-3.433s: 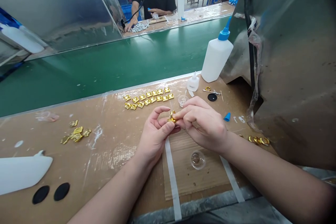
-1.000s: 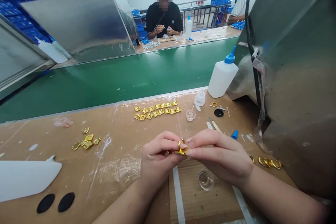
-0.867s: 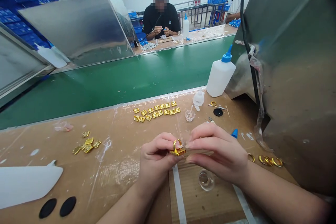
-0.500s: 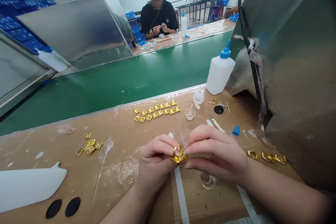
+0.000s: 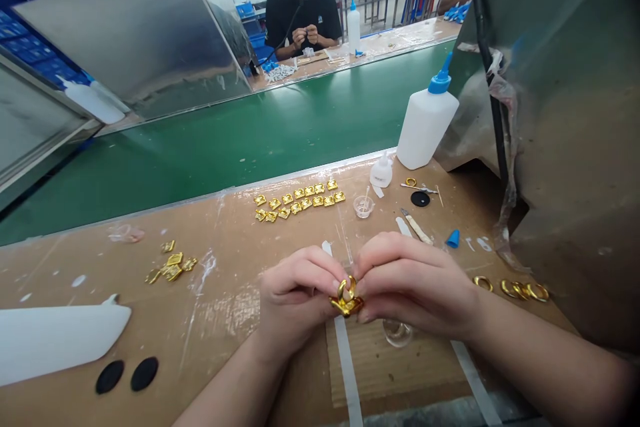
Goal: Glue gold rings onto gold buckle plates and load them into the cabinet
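Note:
A shiny gold piece (image 5: 346, 305), a ring loop standing on a squarish plate, is pinched between my two hands above the cardboard mat. My left hand (image 5: 300, 293) grips its left side with thumb and forefinger. On the opposite side, the fingertips of my right hand (image 5: 415, 287) press against ring and plate. A small clear glass cup (image 5: 398, 333) sits partly hidden beneath my right hand. Two rows of similar gold pieces (image 5: 306, 202) lie beyond the hands. To the right of my right wrist are several plain gold rings (image 5: 520, 289).
A white bottle (image 5: 428, 127) with a blue nozzle stands by the green conveyor belt (image 5: 280, 127). Nearby are a small bottle (image 5: 381, 172), a clear cup (image 5: 363, 207) and a knife (image 5: 416, 227). Gold plates (image 5: 173, 268) lie left, above black discs (image 5: 145, 373). Across the belt sits a co-worker (image 5: 303, 20).
The camera view has shifted slightly. The gold piece has turned a little between my fingers, and its ring looks more tilted. Both hands keep hold of it.

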`<state>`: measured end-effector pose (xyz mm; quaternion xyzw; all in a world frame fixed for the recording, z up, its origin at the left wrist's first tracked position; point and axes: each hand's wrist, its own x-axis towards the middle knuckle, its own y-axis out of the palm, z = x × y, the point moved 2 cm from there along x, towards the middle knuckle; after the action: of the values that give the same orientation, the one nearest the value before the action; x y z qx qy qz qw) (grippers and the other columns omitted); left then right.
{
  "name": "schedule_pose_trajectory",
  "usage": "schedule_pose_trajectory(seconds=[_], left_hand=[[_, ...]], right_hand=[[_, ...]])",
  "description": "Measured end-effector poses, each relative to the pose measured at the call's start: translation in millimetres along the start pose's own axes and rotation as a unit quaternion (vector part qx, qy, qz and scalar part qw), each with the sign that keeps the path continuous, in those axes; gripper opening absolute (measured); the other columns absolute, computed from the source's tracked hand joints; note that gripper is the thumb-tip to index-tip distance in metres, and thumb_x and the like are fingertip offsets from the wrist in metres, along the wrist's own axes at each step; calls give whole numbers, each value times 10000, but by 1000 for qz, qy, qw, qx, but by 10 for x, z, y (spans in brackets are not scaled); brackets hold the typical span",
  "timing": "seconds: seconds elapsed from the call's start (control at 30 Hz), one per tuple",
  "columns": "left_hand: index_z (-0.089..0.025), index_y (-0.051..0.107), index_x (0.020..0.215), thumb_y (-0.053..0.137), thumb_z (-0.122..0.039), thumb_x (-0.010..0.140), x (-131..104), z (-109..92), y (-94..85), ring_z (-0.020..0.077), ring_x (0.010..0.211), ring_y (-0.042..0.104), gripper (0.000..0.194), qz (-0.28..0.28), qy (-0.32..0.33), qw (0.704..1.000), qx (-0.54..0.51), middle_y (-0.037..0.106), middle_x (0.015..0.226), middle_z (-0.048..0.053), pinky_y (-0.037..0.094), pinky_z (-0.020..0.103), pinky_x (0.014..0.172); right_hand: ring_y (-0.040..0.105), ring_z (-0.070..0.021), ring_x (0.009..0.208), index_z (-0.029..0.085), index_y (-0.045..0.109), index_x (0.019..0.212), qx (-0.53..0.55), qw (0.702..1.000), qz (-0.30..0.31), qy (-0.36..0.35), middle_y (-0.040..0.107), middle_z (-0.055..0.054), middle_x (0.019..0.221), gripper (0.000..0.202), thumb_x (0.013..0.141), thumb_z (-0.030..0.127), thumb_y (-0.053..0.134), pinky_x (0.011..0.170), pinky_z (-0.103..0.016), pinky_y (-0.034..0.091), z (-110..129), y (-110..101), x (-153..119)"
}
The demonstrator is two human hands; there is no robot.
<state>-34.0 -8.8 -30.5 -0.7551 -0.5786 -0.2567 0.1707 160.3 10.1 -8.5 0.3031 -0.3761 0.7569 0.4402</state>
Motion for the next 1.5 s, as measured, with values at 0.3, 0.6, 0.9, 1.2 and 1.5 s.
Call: schedule_pose_trajectory(seconds=[0.3, 0.6, 0.9, 1.2, 1.5], left_hand=[[-186, 760, 900, 896, -104, 805, -51, 42, -8, 131, 729, 690, 185, 7, -18, 1000, -22, 758, 890, 43, 575, 225, 672], [-190, 723, 843, 926, -136, 779, -107, 89, 79, 113, 690, 676, 220, -1, -57, 993, -99, 730, 838, 25, 571, 190, 659], [-208, 728, 830, 919, -171, 797, -158, 168, 84, 117, 679, 674, 197, -14, -67, 989, -130, 727, 819, 16, 582, 209, 660], [-207, 730, 826, 935, -169, 776, -156, 186, 93, 110, 667, 657, 214, -19, -64, 990, -127, 723, 810, 7, 567, 205, 642], [-215, 727, 863, 912, -169, 806, -184, 192, 88, 119, 698, 668, 199, -8, -65, 989, -134, 715, 833, 9, 575, 229, 682]], right_hand=[[701, -130, 911, 106, 702, 1032, 2, 1000, 8, 1, 717, -85, 996, 153, 941, 209, 769, 829, -247, 620, 10, 6, 20], [679, -121, 832, 109, 689, 1003, 58, 998, 9, 7, 708, -69, 917, 165, 917, 207, 790, 763, -217, 607, 7, 42, 20], [695, -118, 829, 128, 692, 1008, 60, 998, -10, 8, 723, -59, 906, 128, 936, 199, 770, 769, -215, 602, 44, 71, 41], [691, -119, 818, 122, 698, 1012, 49, 999, -13, 5, 726, -61, 907, 133, 925, 182, 778, 762, -217, 602, 35, 65, 29], [711, -119, 831, 118, 700, 989, 57, 998, -14, 7, 746, -70, 912, 105, 942, 192, 759, 780, -219, 612, 70, 71, 54]])
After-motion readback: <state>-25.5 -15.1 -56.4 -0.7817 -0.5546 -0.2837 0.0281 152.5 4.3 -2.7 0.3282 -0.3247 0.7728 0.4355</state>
